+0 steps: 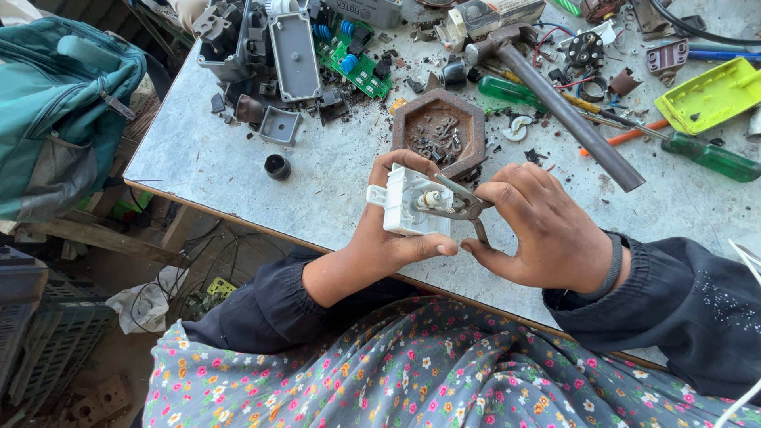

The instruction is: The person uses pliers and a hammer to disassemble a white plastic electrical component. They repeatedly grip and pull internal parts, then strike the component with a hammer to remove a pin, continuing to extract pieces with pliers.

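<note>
My left hand (388, 238) is wrapped around a small white plastic part (406, 204) in the middle of the frame, thumb pressed along its lower edge and fingers curled behind it. My right hand (543, 226) is closed on a pair of metal pliers (462, 204), whose tips reach left to a small metal piece at the centre of the white part. Both hands hover just over the near edge of the grey surface (230, 162).

Just above my hands sits a rusty hexagonal tray (404, 119) with small metal bits inside. A hammer (555, 103) with a long metal handle lies slanting from the upper middle toward the right. Beside it, at the right of the frame, lie a green-handled screwdriver (709, 157) and a yellow-green plastic cover (709, 97). In the upper middle are a green circuit board (357, 63) and a grey plastic housing (293, 55), with dark broken scraps around them. A small black cap (277, 166) stands alone left of my hands. A teal backpack (59, 103) fills the upper left.
</note>
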